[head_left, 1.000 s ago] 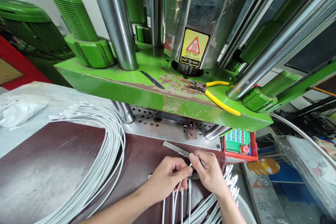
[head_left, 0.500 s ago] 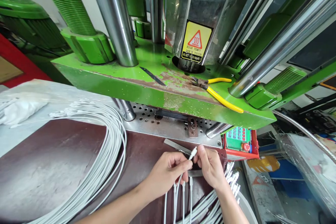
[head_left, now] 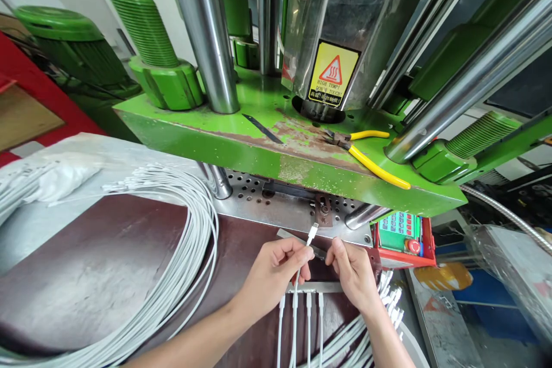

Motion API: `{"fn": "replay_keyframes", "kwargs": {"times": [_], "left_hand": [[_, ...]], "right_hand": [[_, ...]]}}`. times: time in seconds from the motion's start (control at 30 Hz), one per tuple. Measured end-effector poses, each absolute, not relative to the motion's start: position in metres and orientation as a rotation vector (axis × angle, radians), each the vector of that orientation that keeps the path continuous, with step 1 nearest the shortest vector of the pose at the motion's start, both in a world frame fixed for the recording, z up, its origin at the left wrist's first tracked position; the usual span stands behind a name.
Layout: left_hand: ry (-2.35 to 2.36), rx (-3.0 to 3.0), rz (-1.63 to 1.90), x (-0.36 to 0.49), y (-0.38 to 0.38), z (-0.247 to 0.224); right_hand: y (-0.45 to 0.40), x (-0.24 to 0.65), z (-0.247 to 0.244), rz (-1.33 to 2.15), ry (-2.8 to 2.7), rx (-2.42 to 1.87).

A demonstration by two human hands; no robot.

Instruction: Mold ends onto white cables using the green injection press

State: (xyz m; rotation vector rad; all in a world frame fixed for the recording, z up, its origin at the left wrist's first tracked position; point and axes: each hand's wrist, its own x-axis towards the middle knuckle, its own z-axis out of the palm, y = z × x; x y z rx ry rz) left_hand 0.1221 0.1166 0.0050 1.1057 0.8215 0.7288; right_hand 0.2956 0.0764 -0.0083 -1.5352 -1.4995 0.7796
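Note:
My left hand (head_left: 280, 270) pinches a white cable just below its connector (head_left: 313, 234), whose metal tip points up and away from me. Close by on the right, my right hand (head_left: 356, 270) is closed, thumb against the curled fingers, apart from the connector. Whether anything sits inside that pinch is hidden. Beneath the hands lies a metal bar (head_left: 317, 287) with several white cables (head_left: 309, 328) running from it toward me. Behind them a flat metal strip (head_left: 288, 236) is partly covered by my left hand.
A green press (head_left: 215, 152) with steel columns stands ahead. Yellow-handled pliers (head_left: 375, 167) and a dark blade (head_left: 263, 129) lie on its plate. A large coil of white cables (head_left: 194, 241) is at left, more cables (head_left: 345, 339) at lower right, beside a red-framed control panel (head_left: 399, 230).
My right hand has drawn away from the connector, which now stands free and more upright above my left fingers. The metal bar below shows more fully. The view has shifted slightly.

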Motion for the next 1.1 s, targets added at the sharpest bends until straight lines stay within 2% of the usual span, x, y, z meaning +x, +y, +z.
{"fn": "replay_keyframes", "kwargs": {"times": [0.43,0.8,1.1], "left_hand": [[0.729,1.181,0.495,0.127,0.109,-0.002],[0.774,1.27,0.414,0.13,0.106,0.0],[0.794,1.336,0.428,0.128,0.106,-0.001]], "right_hand": [[0.07,0.295,0.001,0.837,-1.575,-1.389],[0.071,0.292,-0.005,0.741,-1.627,-1.442],[0.069,0.295,-0.001,0.792,-1.672,-1.423]]}}
